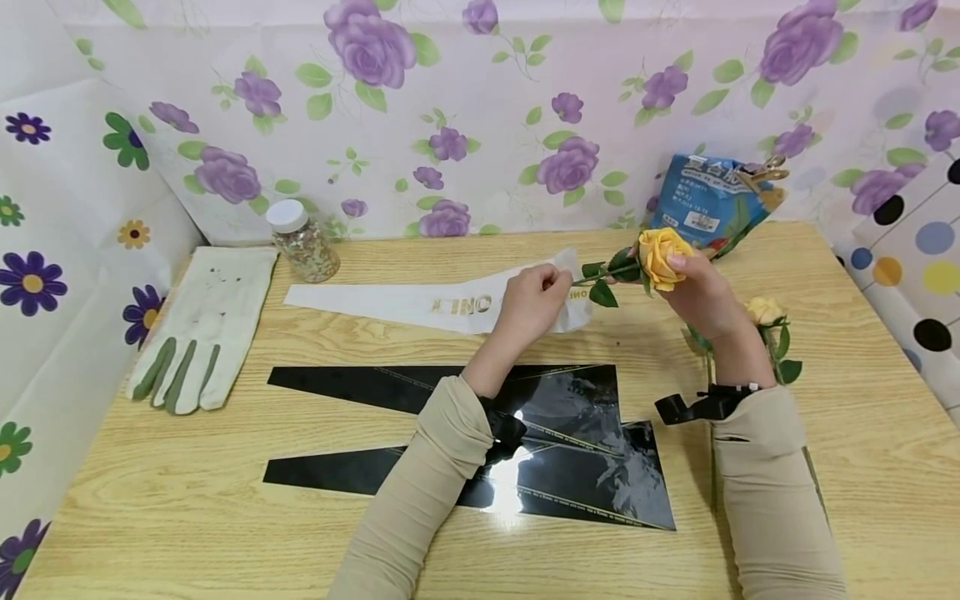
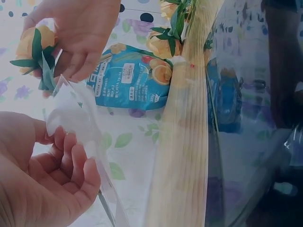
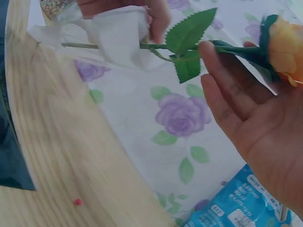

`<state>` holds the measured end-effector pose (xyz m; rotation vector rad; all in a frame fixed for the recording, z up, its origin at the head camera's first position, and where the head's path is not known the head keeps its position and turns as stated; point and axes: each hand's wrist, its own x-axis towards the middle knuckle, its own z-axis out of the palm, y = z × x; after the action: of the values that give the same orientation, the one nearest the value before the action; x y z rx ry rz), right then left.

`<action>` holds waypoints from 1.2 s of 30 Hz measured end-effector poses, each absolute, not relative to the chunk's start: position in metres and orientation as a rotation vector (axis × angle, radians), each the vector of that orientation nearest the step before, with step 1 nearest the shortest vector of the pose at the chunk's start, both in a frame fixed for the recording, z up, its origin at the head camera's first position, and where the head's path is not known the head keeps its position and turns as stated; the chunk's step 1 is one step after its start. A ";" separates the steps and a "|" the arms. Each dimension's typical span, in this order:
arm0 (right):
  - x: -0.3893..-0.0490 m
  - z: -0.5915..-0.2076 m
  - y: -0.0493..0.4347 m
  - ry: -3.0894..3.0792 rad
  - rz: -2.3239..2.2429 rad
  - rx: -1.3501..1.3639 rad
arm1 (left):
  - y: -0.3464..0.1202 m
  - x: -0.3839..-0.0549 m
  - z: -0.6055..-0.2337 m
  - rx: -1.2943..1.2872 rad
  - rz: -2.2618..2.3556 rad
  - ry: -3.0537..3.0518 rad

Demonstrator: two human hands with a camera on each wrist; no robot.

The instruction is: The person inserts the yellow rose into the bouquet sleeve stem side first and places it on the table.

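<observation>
A yellow artificial rose [image 1: 663,260] is held level above the table, its bloom to the right. My right hand [image 1: 705,300] grips the bloom, thumb on the petals and fingers behind it. Green leaves [image 3: 189,35] sit on the stem between the hands. My left hand [image 1: 531,302] pinches a white flower sleeve [image 1: 375,298] with gold ONLY lettering around the stem. In the right wrist view the sleeve [image 3: 118,35] overlaps the stem, which shows on both sides of it. The sleeve's narrow end points left.
Two black flower sleeves [image 1: 337,385] with gold print lie nearer me. A white glove [image 1: 213,317] and a lidded jar [image 1: 306,250] are at left. A clipped blue bag [image 1: 701,204] leans at the back right. More yellow roses [image 1: 765,311] lie under my right arm.
</observation>
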<state>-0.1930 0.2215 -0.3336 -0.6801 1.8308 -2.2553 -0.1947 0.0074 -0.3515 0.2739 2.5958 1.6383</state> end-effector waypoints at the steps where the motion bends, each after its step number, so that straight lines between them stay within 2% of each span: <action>1: -0.193 -0.334 0.221 1.822 -2.263 -0.680 | 0.008 -0.194 -0.351 0.277 1.628 2.599; 18: -0.188 -0.329 0.215 1.903 -2.171 -0.726 | 0.004 -0.190 -0.346 0.283 1.633 2.572; 30: -0.188 -0.324 0.224 1.896 -2.337 -0.589 | 0.004 -0.190 -0.343 0.228 1.586 2.615; 36: -0.184 -0.319 0.224 1.915 -2.258 -0.629 | 0.004 -0.192 -0.344 0.266 1.660 2.565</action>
<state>-0.1845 0.2241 -0.3192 -0.6291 1.9147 -2.2580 -0.1918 0.0035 -0.3442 0.2660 2.5655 1.6603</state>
